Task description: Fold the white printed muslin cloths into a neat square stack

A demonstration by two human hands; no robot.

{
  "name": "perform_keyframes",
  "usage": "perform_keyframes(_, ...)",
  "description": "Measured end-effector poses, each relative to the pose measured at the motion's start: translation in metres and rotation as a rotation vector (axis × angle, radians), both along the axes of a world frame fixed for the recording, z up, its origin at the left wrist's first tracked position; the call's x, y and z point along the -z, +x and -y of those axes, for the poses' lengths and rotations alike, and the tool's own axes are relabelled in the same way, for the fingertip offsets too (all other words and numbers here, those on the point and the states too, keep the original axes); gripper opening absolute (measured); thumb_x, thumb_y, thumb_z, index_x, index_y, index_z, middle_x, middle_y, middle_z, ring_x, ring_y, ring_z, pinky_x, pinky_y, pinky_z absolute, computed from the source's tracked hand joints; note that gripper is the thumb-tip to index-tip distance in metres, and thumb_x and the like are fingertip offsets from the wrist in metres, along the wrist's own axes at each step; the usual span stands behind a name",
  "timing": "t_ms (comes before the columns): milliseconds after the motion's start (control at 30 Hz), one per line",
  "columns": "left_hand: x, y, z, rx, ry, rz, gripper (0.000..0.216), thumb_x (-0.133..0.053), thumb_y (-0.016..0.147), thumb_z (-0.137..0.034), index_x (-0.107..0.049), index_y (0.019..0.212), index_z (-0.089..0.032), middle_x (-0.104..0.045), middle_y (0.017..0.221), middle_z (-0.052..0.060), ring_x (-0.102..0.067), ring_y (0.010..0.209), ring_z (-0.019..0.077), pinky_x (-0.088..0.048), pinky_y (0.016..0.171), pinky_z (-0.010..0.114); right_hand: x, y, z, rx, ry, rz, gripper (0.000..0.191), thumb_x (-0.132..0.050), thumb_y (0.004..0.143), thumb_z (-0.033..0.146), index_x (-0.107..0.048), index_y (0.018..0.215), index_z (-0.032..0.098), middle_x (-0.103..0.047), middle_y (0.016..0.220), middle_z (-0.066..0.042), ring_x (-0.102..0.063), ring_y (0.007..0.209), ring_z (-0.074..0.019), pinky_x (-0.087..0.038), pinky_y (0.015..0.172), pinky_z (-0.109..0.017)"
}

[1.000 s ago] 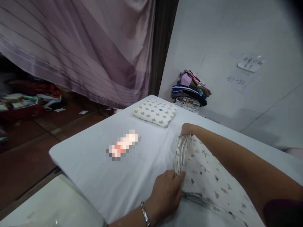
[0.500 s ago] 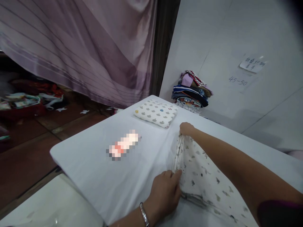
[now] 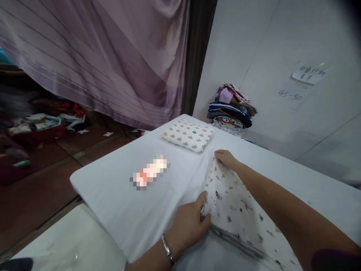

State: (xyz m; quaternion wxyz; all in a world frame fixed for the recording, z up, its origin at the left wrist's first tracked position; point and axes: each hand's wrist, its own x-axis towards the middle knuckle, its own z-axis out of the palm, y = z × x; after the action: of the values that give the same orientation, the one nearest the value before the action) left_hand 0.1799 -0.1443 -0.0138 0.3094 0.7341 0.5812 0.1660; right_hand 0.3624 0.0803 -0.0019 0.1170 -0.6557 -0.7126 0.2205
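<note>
A white cloth with small dark prints (image 3: 239, 214) lies folded on the white table (image 3: 113, 195) in front of me. My left hand (image 3: 188, 226), with a metal bracelet on the wrist, pinches the near corner of the cloth's left edge. My right hand (image 3: 224, 157) reaches over the cloth and grips the far corner of the same edge. Both hands hold the edge down close to the tabletop.
A folded white cloth with grey prints (image 3: 188, 135) lies at the table's far end. A pile of folded coloured clothes (image 3: 231, 109) stands against the white wall. A blurred patch (image 3: 149, 173) sits mid-table. A purple curtain (image 3: 98, 60) hangs at left over a cluttered floor.
Both hands have drawn the cloth's left edge lower and flatter onto the table. The view has shifted slightly to the left.
</note>
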Motion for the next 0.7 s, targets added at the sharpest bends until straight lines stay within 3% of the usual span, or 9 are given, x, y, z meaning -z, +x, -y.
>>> perform_keyframes(67, -0.003, -0.007, -0.005, -0.058, -0.042, 0.004, 0.064, -0.039, 0.081, -0.053, -0.029, 0.138, -0.025, -0.066, 0.087, 0.003, -0.06, 0.078, 0.0204, -0.039, 0.065, 0.027, 0.0, 0.01, 0.016, 0.019, 0.041, -0.051, 0.036, -0.039, 0.085, 0.034, -0.06, 0.108, 0.017, -0.066, 0.085, -0.004, -0.061, 0.071, -0.0153, -0.048, 0.064, -0.025)
perform_keyframes(133, -0.007, -0.014, -0.013, -0.129, -0.052, -0.015, 0.061, -0.031, 0.082, -0.06, -0.043, 0.13, -0.023, -0.066, 0.083, 0.004, -0.059, 0.076, 0.0197, -0.038, 0.065, 0.027, 0.002, 0.022, 0.036, 0.025, 0.095, -0.084, 0.035, -0.039, 0.082, 0.032, -0.06, 0.106, 0.018, -0.065, 0.096, -0.005, -0.06, 0.082, -0.0172, -0.047, 0.073, -0.027)
perform_keyframes(200, -0.011, -0.019, -0.028, -0.159, -0.005, -0.041, 0.055, -0.026, 0.085, -0.057, -0.056, 0.115, -0.022, -0.065, 0.085, 0.004, -0.058, 0.079, 0.019, -0.038, 0.068, 0.028, 0.007, 0.033, 0.056, -0.03, 0.153, -0.122, 0.033, -0.041, 0.08, 0.03, -0.061, 0.104, 0.019, -0.062, 0.106, -0.005, -0.058, 0.092, -0.0189, -0.046, 0.081, -0.029)
perform_keyframes(300, -0.014, -0.015, -0.061, -0.105, 0.088, -0.052, 0.045, -0.029, 0.087, -0.048, -0.062, 0.102, -0.021, -0.064, 0.095, 0.005, -0.057, 0.086, 0.0186, -0.038, 0.072, 0.027, 0.016, 0.046, 0.078, -0.165, 0.261, -0.191, 0.033, -0.041, 0.078, 0.03, -0.061, 0.102, 0.019, -0.058, 0.116, -0.006, -0.054, 0.102, -0.0207, -0.042, 0.09, -0.032)
perform_keyframes(400, -0.013, 0.004, -0.097, -0.09, 0.042, -0.056, 0.038, -0.037, 0.084, -0.041, -0.064, 0.097, -0.018, -0.065, 0.096, 0.007, -0.057, 0.087, 0.0197, -0.039, 0.073, 0.028, 0.021, 0.051, 0.086, -0.11, 0.293, -0.264, 0.033, -0.04, 0.079, 0.034, -0.061, 0.1, 0.018, -0.06, 0.112, -0.007, -0.053, 0.104, -0.0216, -0.039, 0.094, -0.035)
perform_keyframes(533, -0.008, 0.04, -0.122, -0.11, -0.006, -0.019, 0.036, -0.043, 0.081, -0.039, -0.064, 0.098, -0.016, -0.066, 0.095, 0.009, -0.058, 0.088, 0.0203, -0.04, 0.074, 0.027, 0.013, 0.043, 0.082, 0.108, 0.126, -0.393, 0.038, -0.04, 0.081, 0.043, -0.059, 0.104, 0.017, -0.065, 0.098, -0.006, -0.06, 0.089, -0.0203, -0.047, 0.08, -0.033)
perform_keyframes(700, -0.004, 0.074, -0.111, -0.13, 0.106, 0.052, 0.033, -0.041, 0.082, -0.035, -0.062, 0.099, -0.018, -0.066, 0.095, 0.008, -0.058, 0.085, 0.0183, -0.039, 0.073, 0.026, 0.005, 0.026, 0.061, 0.121, -0.102, -0.439, 0.056, -0.048, 0.079, 0.05, -0.046, 0.122, 0.014, -0.063, 0.07, -0.003, -0.055, 0.051, -0.0142, -0.043, 0.045, -0.024)
